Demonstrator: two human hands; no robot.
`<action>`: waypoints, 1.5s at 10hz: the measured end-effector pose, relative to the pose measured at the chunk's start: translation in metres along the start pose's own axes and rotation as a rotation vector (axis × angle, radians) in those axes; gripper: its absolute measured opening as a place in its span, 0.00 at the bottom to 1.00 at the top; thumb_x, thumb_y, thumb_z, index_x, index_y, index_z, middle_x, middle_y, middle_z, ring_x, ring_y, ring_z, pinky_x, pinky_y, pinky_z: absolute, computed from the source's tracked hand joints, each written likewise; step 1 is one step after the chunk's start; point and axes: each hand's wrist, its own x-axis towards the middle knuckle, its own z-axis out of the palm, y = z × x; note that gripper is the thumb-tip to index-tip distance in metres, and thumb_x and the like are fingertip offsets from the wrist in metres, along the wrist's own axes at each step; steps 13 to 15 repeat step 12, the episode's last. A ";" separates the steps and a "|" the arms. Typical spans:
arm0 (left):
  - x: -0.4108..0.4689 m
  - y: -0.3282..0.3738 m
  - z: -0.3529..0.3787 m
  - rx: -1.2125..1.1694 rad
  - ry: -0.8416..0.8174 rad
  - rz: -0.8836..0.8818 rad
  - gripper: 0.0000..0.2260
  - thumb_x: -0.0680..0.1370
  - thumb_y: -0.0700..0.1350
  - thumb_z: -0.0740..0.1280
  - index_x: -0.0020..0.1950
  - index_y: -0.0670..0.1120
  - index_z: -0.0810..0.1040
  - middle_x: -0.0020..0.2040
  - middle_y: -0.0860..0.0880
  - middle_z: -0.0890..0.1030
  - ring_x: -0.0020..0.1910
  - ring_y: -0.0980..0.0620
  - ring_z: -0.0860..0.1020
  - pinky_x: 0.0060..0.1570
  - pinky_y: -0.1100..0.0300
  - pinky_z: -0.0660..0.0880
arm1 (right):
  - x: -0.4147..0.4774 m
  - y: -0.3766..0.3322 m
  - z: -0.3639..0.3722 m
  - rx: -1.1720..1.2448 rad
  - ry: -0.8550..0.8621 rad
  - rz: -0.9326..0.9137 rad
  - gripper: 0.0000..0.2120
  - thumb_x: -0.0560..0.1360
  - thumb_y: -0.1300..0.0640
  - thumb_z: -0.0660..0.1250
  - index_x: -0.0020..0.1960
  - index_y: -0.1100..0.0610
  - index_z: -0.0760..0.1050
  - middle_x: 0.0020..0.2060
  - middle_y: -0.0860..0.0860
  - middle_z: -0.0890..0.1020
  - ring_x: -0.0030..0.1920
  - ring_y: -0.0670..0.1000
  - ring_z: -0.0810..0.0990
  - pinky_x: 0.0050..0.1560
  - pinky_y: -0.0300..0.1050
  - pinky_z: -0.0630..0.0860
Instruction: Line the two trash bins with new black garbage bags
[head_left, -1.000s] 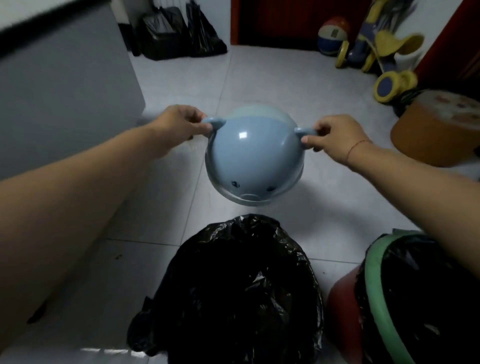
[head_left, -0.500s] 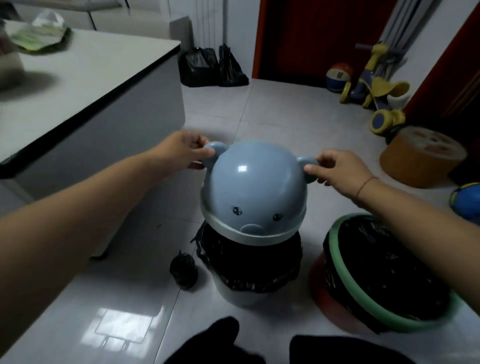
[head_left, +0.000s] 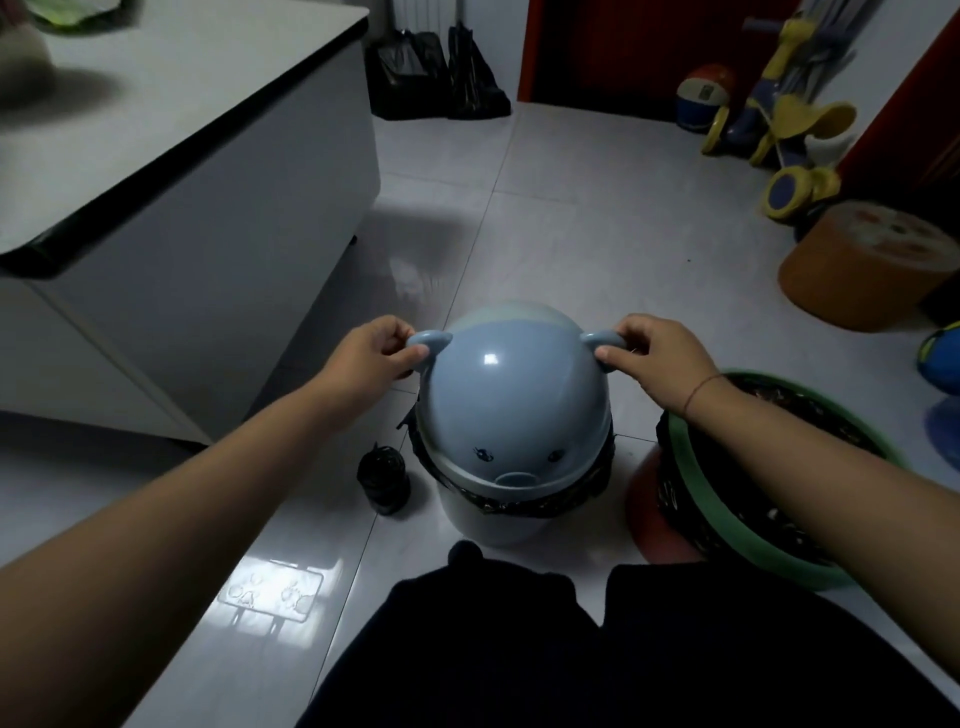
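A blue dome lid with a pig face sits on the small white bin, whose black bag shows as a band folded over the rim under the lid. My left hand pinches the lid's left ear and my right hand pinches its right ear. To the right stands a red bin with a green rim ring, lined with a black bag. A small roll of black bags stands on the floor left of the white bin.
A white cabinet with a dark-edged top fills the left. Full black bags lean at the far wall. A toy scooter, a ball and an orange stool stand at the right. My dark-clothed knees are below.
The lid came down from mid-air onto the white bin and now sits on its rim. Both hands kept hold of the ears. My view pulled back and up.
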 end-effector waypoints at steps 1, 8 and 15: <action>-0.002 -0.004 0.003 -0.009 -0.001 0.002 0.05 0.76 0.42 0.69 0.42 0.47 0.74 0.41 0.44 0.81 0.43 0.49 0.78 0.58 0.41 0.75 | 0.001 0.001 -0.002 -0.043 -0.025 -0.009 0.07 0.72 0.57 0.71 0.42 0.60 0.77 0.42 0.58 0.83 0.47 0.59 0.81 0.53 0.55 0.76; -0.013 0.002 0.035 0.334 -0.190 0.218 0.49 0.56 0.67 0.74 0.74 0.55 0.62 0.72 0.50 0.62 0.71 0.49 0.62 0.70 0.47 0.64 | -0.015 0.007 0.014 -0.052 -0.243 -0.096 0.44 0.62 0.35 0.70 0.74 0.45 0.59 0.71 0.51 0.63 0.71 0.52 0.64 0.74 0.52 0.59; -0.036 0.035 0.035 0.636 -0.040 0.172 0.44 0.64 0.65 0.72 0.75 0.57 0.57 0.78 0.49 0.50 0.77 0.49 0.48 0.73 0.45 0.49 | -0.040 -0.013 0.004 -0.302 -0.176 -0.034 0.46 0.68 0.35 0.68 0.76 0.41 0.46 0.77 0.49 0.48 0.77 0.52 0.50 0.75 0.50 0.49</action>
